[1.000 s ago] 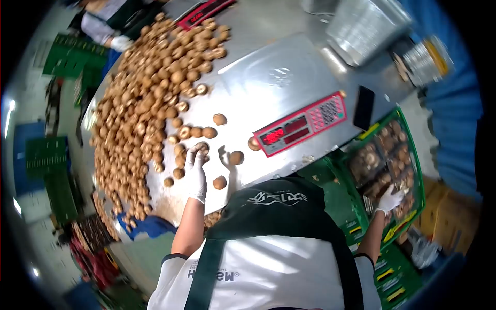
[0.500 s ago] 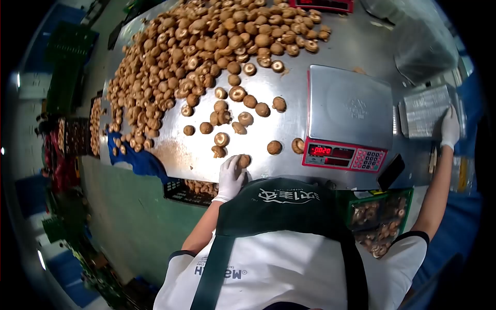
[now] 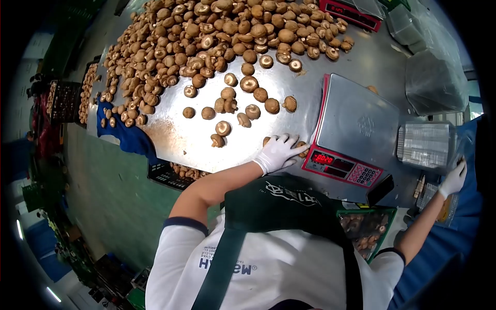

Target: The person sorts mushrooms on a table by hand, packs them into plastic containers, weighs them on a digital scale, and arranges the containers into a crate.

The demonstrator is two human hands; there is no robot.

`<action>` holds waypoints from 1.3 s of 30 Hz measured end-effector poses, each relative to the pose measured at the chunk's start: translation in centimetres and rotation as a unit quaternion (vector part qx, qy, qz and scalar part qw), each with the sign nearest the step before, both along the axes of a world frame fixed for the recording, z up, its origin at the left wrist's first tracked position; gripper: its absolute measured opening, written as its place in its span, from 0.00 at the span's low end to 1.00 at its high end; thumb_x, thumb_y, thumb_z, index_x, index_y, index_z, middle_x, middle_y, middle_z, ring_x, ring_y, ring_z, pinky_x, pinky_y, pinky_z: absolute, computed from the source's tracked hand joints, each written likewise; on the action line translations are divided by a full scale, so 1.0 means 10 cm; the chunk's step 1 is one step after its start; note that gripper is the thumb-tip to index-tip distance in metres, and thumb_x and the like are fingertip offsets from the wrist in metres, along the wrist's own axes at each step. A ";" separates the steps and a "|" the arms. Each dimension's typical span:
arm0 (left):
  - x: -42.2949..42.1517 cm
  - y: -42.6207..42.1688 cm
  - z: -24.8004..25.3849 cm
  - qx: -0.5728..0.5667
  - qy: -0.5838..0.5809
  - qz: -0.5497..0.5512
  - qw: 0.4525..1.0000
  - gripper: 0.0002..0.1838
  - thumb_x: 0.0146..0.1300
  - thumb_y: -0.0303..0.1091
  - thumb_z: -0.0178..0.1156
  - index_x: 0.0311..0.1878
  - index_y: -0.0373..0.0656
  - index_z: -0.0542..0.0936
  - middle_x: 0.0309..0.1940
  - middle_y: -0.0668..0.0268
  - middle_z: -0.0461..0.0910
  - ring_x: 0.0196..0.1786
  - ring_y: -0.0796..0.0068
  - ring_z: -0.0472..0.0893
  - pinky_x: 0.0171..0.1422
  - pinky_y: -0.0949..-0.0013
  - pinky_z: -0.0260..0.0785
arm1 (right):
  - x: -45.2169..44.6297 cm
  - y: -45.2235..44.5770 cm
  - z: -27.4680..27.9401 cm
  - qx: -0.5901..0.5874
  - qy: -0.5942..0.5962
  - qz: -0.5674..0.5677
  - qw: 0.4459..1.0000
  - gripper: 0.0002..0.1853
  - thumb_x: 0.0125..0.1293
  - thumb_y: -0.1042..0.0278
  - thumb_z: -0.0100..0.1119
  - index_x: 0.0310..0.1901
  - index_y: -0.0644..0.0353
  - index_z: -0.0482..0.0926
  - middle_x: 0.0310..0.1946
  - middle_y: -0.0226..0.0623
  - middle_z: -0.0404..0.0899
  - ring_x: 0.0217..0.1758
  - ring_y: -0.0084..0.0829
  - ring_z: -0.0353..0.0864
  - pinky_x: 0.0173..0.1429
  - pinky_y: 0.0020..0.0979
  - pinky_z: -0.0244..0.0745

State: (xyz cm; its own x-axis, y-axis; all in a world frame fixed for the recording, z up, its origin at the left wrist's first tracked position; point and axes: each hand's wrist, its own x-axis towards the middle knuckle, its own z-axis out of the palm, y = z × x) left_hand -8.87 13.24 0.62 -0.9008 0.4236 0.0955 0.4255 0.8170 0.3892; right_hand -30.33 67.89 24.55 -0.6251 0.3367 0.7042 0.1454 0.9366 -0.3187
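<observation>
My left hand [image 3: 281,153], in a white glove, reaches across the front of the metal table with fingers curved over shiitake mushrooms. One shiitake mushroom [image 3: 303,150] shows at its fingertips, beside the scale; another [image 3: 266,140] peeks out behind the hand. What lies under the palm is hidden. Far right, my gloved right hand [image 3: 454,178] has thumb and fingers closed at the edge of a clear plastic container [image 3: 466,143], whose outline is faint. It is just right of the stack of clear plastic containers [image 3: 426,144]. The scale [image 3: 356,116] carries nothing and has a red lit display.
A large pile of shiitake mushrooms [image 3: 206,46] covers the back left, with several loose ones in front. A phone [image 3: 380,190] leans by the scale. More containers in plastic wrap [image 3: 436,82] stand at back right. A second scale [image 3: 354,13] and a blue cloth [image 3: 121,129] are nearby.
My left hand has moved right, from a single mushroom to those beside the scale. My right hand has come off the container stack, toward me and slightly right. The view has shifted.
</observation>
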 end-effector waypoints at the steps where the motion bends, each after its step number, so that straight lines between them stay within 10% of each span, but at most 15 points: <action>1: -0.04 0.00 -0.13 -0.003 -0.004 -0.006 1.000 0.32 0.61 0.48 0.63 0.70 0.62 0.69 0.57 0.62 0.73 0.55 0.60 0.75 0.56 0.53 0.70 | 0.17 -0.21 -0.03 0.014 0.024 0.047 0.999 0.18 0.75 0.59 0.53 0.53 0.63 0.84 0.50 0.40 0.86 0.52 0.34 0.84 0.57 0.29 0.74; 8: 0.06 -0.43 -0.09 -0.043 0.056 0.033 0.997 0.27 0.60 0.49 0.64 0.63 0.62 0.74 0.53 0.65 0.74 0.55 0.61 0.74 0.62 0.49 0.63 | 1.35 -2.14 -1.00 0.022 -0.196 0.462 0.865 0.09 0.62 0.79 0.62 0.44 0.63 0.83 0.39 0.42 0.83 0.42 0.40 0.80 0.49 0.37 0.73; 18: -0.12 -0.18 -0.24 -0.009 0.005 -0.030 0.999 0.32 0.55 0.53 0.67 0.65 0.65 0.74 0.46 0.66 0.73 0.46 0.64 0.75 0.45 0.63 0.75 | 1.65 -2.87 -0.95 -0.023 -0.196 0.463 0.864 0.16 0.58 0.81 0.62 0.50 0.61 0.81 0.47 0.41 0.82 0.51 0.45 0.78 0.60 0.40 0.70; 24: 0.12 -0.44 -0.15 0.118 0.045 0.086 0.988 0.23 0.52 0.47 0.69 0.54 0.59 0.82 0.40 0.68 0.76 0.45 0.67 0.77 0.41 0.67 0.76 | 1.79 -4.01 -1.26 -0.080 -0.291 0.604 0.737 0.15 0.62 0.76 0.61 0.52 0.60 0.80 0.48 0.43 0.81 0.51 0.45 0.79 0.57 0.40 0.73; 28: 0.44 -0.78 -0.06 0.037 0.120 0.162 0.979 0.23 0.51 0.47 0.70 0.53 0.60 0.83 0.47 0.70 0.78 0.51 0.65 0.76 0.59 0.53 0.67 | 1.46 -4.59 -1.77 -0.067 -0.271 0.554 0.784 0.19 0.64 0.71 0.59 0.57 0.58 0.77 0.52 0.45 0.78 0.56 0.47 0.78 0.59 0.42 0.73; 35: 0.53 -0.93 -0.19 0.048 0.051 0.227 0.971 0.22 0.52 0.48 0.70 0.52 0.61 0.83 0.41 0.70 0.78 0.45 0.68 0.78 0.47 0.61 0.73 | 1.08 -5.02 -2.35 -0.001 -0.386 0.464 0.797 0.23 0.68 0.63 0.59 0.63 0.57 0.72 0.53 0.42 0.79 0.50 0.41 0.81 0.53 0.39 0.77; 39: 0.46 -1.00 -0.07 0.205 0.010 0.295 0.933 0.23 0.54 0.43 0.72 0.54 0.51 0.83 0.40 0.64 0.79 0.43 0.62 0.80 0.48 0.64 0.76 | 1.15 -4.90 -2.07 -0.549 -0.512 0.401 0.525 0.18 0.79 0.59 0.45 0.63 0.58 0.72 0.45 0.40 0.83 0.38 0.23 0.80 0.44 0.24 0.74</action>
